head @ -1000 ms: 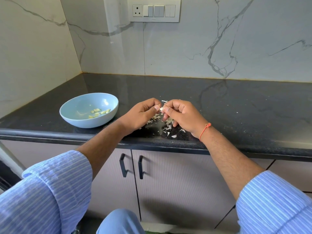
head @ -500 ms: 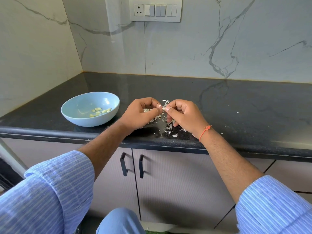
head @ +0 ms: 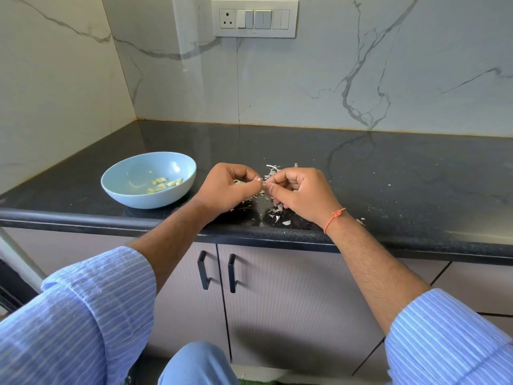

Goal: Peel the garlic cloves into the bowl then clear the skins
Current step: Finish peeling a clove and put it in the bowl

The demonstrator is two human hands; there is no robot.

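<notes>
**Garlic clove pinched between both hands above the counter**

Garlic clove (head: pixel 264 184): only a small pale sliver shows, caught between the fingertips of the two hands, just above the dark countertop (head: pixel 388 173) near its front edge. How much skin is on it cannot be told; it is mostly hidden by the fingers.

Left hand (head: pixel 224 190): fingers curled inward, thumb and forefinger pinching the clove's left end. Back of the hand faces the camera.

Right hand (head: pixel 302 194): fingers likewise curled, thumb and forefinger pinching the clove's right end. The two hands meet at the fingertips. An orange thread band (head: pixel 334 218) circles the right wrist.

Garlic skins (head: pixel 273 211): white papery flakes scattered on the countertop directly under and around the hands, some behind the knuckles, some toward the front edge, one stray flake off to the right past the wrist.

Bowl (head: pixel 122 173): light blue, upright, on the countertop to the left of the left hand, near it but apart. Inside lie several peeled cloves (head: pixel 163 183), pale yellow, gathered on the bottom toward the right side.

Surroundings: white marble-pattern wall behind and to the left of the counter; switch panel (head: pixel 254 18) with a socket high on the back wall. Below the counter, cabinet doors with two black handles (head: pixel 216 272) side by side. Both forearms are bare, blue striped sleeves (head: pixel 91 309) rolled back.
</notes>
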